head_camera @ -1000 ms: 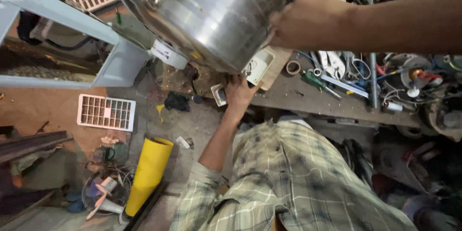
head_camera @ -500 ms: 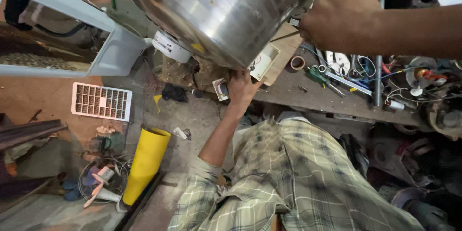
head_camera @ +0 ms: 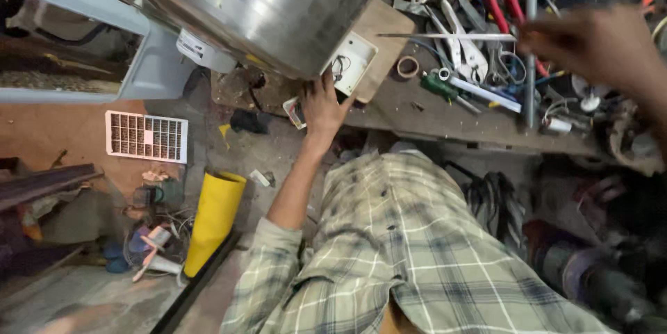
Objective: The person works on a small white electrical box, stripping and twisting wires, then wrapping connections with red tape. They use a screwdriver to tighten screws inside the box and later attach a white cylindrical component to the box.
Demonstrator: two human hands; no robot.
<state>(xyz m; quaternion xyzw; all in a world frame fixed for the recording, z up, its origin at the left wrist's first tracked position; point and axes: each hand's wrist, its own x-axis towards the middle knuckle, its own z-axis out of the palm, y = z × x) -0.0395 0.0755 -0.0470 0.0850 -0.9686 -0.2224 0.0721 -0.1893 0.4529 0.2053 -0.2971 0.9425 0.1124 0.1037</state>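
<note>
- Left hand [head_camera: 323,108] braces steel drum [head_camera: 278,0] from beneath, grip spread; slippage risks toppling.
- Right hand [head_camera: 597,45], blurred, over cluttered tabletop [head_camera: 445,115]; grip indeterminate, snagging tools likely.

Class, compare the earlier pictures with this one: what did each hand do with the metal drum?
The right hand let go of the metal drum and moved right, over the tools on the bench; it is blurred. The left hand stayed under the drum's lower edge, beside the white box.
</note>
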